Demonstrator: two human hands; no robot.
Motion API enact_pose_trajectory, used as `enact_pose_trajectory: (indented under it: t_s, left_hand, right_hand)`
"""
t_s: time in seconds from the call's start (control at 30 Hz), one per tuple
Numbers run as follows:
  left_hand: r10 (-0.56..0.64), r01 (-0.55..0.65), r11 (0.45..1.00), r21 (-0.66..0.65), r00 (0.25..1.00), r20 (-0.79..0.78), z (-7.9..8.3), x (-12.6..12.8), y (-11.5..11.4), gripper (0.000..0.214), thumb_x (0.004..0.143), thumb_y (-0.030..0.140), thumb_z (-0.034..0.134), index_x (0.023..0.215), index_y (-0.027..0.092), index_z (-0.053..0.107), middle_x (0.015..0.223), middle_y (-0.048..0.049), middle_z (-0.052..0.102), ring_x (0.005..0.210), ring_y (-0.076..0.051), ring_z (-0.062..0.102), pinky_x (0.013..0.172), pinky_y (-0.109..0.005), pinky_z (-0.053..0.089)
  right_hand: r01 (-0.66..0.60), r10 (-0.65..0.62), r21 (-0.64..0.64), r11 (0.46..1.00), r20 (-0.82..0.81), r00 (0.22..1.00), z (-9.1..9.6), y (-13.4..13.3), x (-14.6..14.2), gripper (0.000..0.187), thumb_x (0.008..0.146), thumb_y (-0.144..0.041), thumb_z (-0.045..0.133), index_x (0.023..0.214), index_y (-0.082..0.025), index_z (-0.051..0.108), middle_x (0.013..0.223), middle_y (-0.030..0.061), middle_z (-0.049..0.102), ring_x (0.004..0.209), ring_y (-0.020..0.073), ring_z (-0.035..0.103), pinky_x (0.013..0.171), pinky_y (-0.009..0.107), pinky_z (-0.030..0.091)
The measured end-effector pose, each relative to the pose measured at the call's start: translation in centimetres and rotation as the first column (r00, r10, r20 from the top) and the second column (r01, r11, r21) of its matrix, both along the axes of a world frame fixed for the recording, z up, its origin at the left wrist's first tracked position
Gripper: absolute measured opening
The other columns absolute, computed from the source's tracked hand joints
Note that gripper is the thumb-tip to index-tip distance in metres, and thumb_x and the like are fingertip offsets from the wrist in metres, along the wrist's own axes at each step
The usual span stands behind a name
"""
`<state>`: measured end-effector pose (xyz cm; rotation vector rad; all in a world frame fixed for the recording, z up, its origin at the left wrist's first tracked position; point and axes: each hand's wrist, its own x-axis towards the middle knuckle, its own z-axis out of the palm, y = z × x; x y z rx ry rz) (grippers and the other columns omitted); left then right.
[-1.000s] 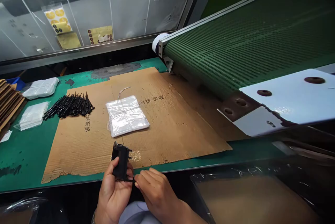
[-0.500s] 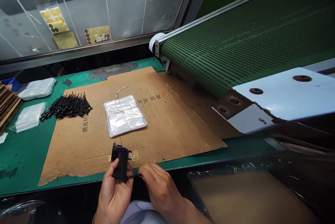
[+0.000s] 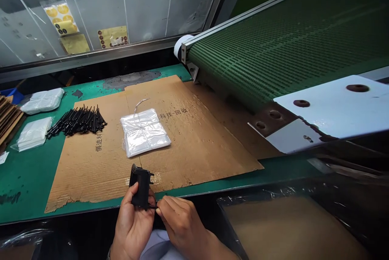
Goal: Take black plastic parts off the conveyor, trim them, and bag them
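My left hand (image 3: 133, 221) is closed around a black plastic part (image 3: 140, 189), boxy with small prongs on its right side, held upright above the table's front edge. Beside it, my right hand (image 3: 179, 217) pinches a thin black rod (image 3: 152, 207) whose other end meets the lower right of the plastic part. Whether the rod sits inside the part I cannot tell. Beyond my hands, a tied bundle of clear plastic bags (image 3: 146, 133) lies on a cardboard sheet (image 3: 194, 150). A pile of black rods (image 3: 79, 121) rests at the cardboard's left edge.
More bag bundles (image 3: 35, 133) lie on the green table (image 3: 27, 179) at left, near stacked brown cardboard (image 3: 9, 118). A green conveyor belt (image 3: 273, 45) with a white metal side plate (image 3: 334, 102) slopes down from the right. A plastic-lined box (image 3: 291, 227) stands at lower right.
My right hand has moved left, closer to the black plastic part, and less of the rod shows between them. My left hand has hardly moved.
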<state>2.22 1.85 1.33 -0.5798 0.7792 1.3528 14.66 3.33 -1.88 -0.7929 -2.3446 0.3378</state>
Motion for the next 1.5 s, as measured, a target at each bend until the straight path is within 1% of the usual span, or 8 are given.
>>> enact_pose_trajectory:
  t_s: [0.43, 0.63, 0.73, 0.9, 1.03, 1.1, 1.27, 1.5]
  left_hand:
    - [0.015, -0.017, 0.997, -0.076, 1.0, -0.019, -0.3, 0.5, -0.5, 0.031, 0.086, 0.01, 0.035, 0.062, 0.008, 0.055, 0.056, -0.0053, 0.055, 0.049, -0.009, 0.052, 0.045, -0.018, 0.044]
    - [-0.193, 0.167, 0.978, -0.125, 0.949, -0.249, -0.6, 0.1, -1.7, 0.019, 0.078, 0.003, 0.047, 0.064, 0.009, 0.057, 0.062, -0.0068, 0.063, 0.055, -0.012, 0.059, 0.051, -0.022, 0.049]
    - [-0.198, 0.227, 0.974, 0.024, 0.892, -0.406, -0.9, -0.8, -2.1, 0.013, 0.073, 0.007, 0.058, 0.083, 0.014, 0.062, 0.072, -0.0038, 0.066, 0.062, -0.013, 0.061, 0.058, -0.022, 0.05]
    - [-0.241, 0.332, 0.937, 0.111, 0.842, -0.483, -0.9, -1.6, -1.8, 0.045, 0.066, 0.007, 0.066, 0.108, 0.02, 0.058, 0.084, -0.0035, 0.068, 0.068, -0.013, 0.062, 0.059, -0.019, 0.048]
    - [-0.206, 0.31, 0.941, 0.137, 0.844, -0.496, -0.7, -1.2, -1.6, 0.057, 0.063, 0.008, 0.068, 0.116, 0.023, 0.053, 0.103, -0.0058, 0.066, 0.082, -0.017, 0.063, 0.07, -0.023, 0.049]
    - [-0.203, 0.312, 0.938, 0.154, 0.851, -0.484, -0.7, -1.1, -1.6, 0.059, 0.061, 0.007, 0.068, 0.116, 0.024, 0.054, 0.103, -0.0049, 0.065, 0.077, -0.015, 0.063, 0.067, -0.022, 0.049]
    - [-0.214, 0.329, 0.929, 0.17, 0.851, -0.48, -0.7, -1.4, -1.5, 0.053, 0.063, 0.009, 0.066, 0.113, 0.021, 0.055, 0.086, -0.0027, 0.065, 0.052, -0.006, 0.053, 0.048, -0.016, 0.043]
    - [-0.303, 0.415, 0.893, 0.173, 0.84, -0.451, -1.2, -1.4, -1.3, 0.055, 0.067, 0.004, 0.06, 0.119, 0.021, 0.052, 0.06, 0.0021, 0.057, 0.041, -0.005, 0.045, 0.044, -0.016, 0.039]
  right_hand:
    - [0.0, 0.0, 0.026, 1.0, -0.007, 1.0, -0.1, 2.1, 0.8, 0.032, 0.09, -0.013, 0.028, 0.061, -0.019, 0.04, 0.05, -0.0021, 0.045, 0.045, 0.0107, 0.041, 0.047, 0.025, 0.026]
    - [0.03, -0.031, -0.15, 0.988, -0.004, 1.0, 0.1, 4.1, 1.9, 0.031, 0.093, -0.02, 0.027, 0.063, -0.02, 0.037, 0.052, -0.0039, 0.042, 0.047, 0.0098, 0.041, 0.047, 0.024, 0.026]
    - [-0.039, 0.023, -0.286, 0.957, -0.06, 0.998, 0.7, 4.0, 2.4, 0.033, 0.094, -0.026, 0.027, 0.062, -0.02, 0.032, 0.053, -0.0052, 0.037, 0.047, 0.0084, 0.038, 0.047, 0.022, 0.027]
    - [-0.038, 0.009, -0.356, 0.934, -0.081, 0.997, 1.3, 3.1, 2.7, 0.033, 0.095, -0.029, 0.026, 0.063, -0.02, 0.03, 0.052, -0.0063, 0.033, 0.044, 0.0073, 0.032, 0.045, 0.021, 0.026]
    - [-0.033, 0.019, -0.324, 0.945, -0.048, 0.999, 1.2, 2.6, 2.5, 0.035, 0.095, -0.029, 0.024, 0.062, -0.02, 0.033, 0.05, -0.0062, 0.034, 0.042, 0.0074, 0.03, 0.043, 0.022, 0.024]
    - [-0.036, 0.028, -0.286, 0.957, -0.032, 0.999, 1.1, 2.4, 2.4, 0.036, 0.095, -0.028, 0.024, 0.062, -0.02, 0.035, 0.05, -0.0057, 0.036, 0.042, 0.0077, 0.031, 0.043, 0.023, 0.025]
    - [-0.071, 0.069, -0.155, 0.985, -0.019, 0.997, 1.2, 1.9, 2.6, 0.041, 0.095, -0.026, 0.022, 0.059, -0.019, 0.039, 0.05, -0.0038, 0.041, 0.043, 0.0086, 0.035, 0.045, 0.024, 0.025]
    - [-0.147, 0.146, 0.03, 0.989, 0.038, 0.989, 2.0, 2.1, 2.6, 0.047, 0.095, -0.027, 0.02, 0.055, -0.018, 0.044, 0.047, -0.0022, 0.043, 0.043, 0.0099, 0.035, 0.046, 0.027, 0.023]
